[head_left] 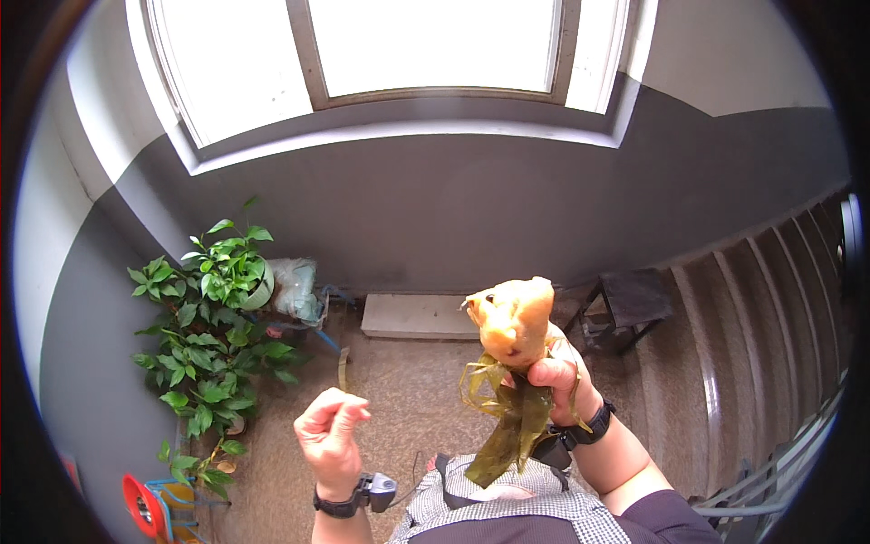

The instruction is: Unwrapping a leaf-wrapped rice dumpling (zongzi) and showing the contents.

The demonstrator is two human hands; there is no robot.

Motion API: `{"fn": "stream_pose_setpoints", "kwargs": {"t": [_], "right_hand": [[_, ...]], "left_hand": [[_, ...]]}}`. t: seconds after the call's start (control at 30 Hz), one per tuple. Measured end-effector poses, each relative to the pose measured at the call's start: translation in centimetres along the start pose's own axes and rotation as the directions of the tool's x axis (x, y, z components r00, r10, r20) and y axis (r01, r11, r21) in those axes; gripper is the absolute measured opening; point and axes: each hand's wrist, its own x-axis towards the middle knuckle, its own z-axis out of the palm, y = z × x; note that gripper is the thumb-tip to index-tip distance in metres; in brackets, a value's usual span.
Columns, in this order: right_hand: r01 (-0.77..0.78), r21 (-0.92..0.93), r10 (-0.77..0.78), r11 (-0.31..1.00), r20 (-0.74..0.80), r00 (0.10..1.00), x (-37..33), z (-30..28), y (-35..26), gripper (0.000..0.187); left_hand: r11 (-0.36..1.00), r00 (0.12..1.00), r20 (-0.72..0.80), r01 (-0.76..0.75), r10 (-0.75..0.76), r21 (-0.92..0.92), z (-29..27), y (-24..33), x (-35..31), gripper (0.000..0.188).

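My right hand [564, 381] grips a partly unwrapped zongzi [515, 319], holding it up at the centre right. Its bare filling is a glossy orange-brown lump, pointing upward. Olive-green wrapping leaves [517, 422] are peeled down and hang below it, and a thin loose strip curls out on their left side. Left of the zongzi and apart from it, my left hand [332, 430] is raised with its fingers curled and thumb pressed against them. Whether anything small is pinched there is hidden. Both wrists wear dark bands.
Leafy potted plants [204, 335] crowd the left wall, beside a plastic-wrapped bundle [294, 288]. A red round object [145, 510] is at lower left. A pale block [421, 315] lies along the far wall, a dark stool [634, 299] near the stairs [716, 363] on the right.
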Motion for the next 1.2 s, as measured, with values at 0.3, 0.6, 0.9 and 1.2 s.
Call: {"fn": "stream_pose_setpoints", "kwargs": {"t": [0.3,0.6,0.9,1.2], "right_hand": [[-0.014,-0.022,0.020,1.000,0.292,0.956,0.5,-2.8,2.1,0.086],[-0.092,-0.120,0.145,0.988,0.581,0.801,1.0,-4.9,4.4,0.077],[-0.195,0.054,0.068,0.979,0.817,0.572,-0.8,3.0,2.5,0.062],[-0.226,-0.122,0.237,0.967,0.758,0.607,-1.4,1.5,3.2,0.069]], "left_hand": [[0.562,0.968,0.246,-0.226,0.042,0.795,-2.4,-0.6,-0.1,0.027],[0.672,0.939,0.273,-0.340,0.208,0.658,1.4,2.4,0.5,0.013],[0.658,0.959,0.241,-0.279,0.149,0.699,0.7,1.3,-0.7,0.007],[0.660,0.965,0.234,-0.252,0.117,0.708,0.6,1.0,-1.6,0.006]]}}
